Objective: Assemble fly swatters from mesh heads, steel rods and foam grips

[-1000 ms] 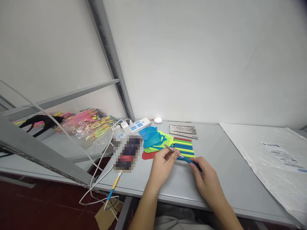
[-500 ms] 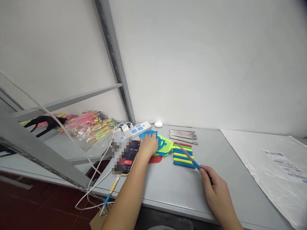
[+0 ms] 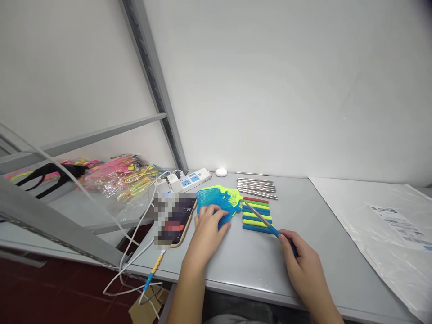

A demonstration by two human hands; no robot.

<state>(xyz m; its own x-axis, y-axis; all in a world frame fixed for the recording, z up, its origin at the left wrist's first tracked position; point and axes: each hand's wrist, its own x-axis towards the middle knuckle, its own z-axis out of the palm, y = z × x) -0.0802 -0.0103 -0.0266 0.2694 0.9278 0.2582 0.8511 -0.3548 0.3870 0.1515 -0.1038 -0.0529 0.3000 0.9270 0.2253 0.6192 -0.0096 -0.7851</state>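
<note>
My right hand (image 3: 300, 254) is closed round a blue handle (image 3: 293, 247) fitted with a thin metal rod (image 3: 258, 215). The rod points up and left, across the row of loose handles (image 3: 256, 228) in blue, yellow-green and red. My left hand (image 3: 211, 225) lies over a blue mesh fly swatter head (image 3: 205, 199), touching it with thumb and fingers apart. A yellow-green fly swatter head (image 3: 235, 196) shows behind the blue ones. My left hand and the blue mesh hide part of the pile.
Several metal rods (image 3: 256, 186) lie behind the handles. Left are a phone (image 3: 180, 220), a power strip (image 3: 194, 180) and white cables. A round white object (image 3: 221, 172) sits by the wall. A white plastic package (image 3: 371, 238) covers the right side. Bagged colourful items (image 3: 118, 175) lie beyond the shelf post.
My left hand has moved toward the front edge over the pile. Blue mesh now covers the spot where a red swatter head showed. The right hand has barely moved, still holding the handle.
</note>
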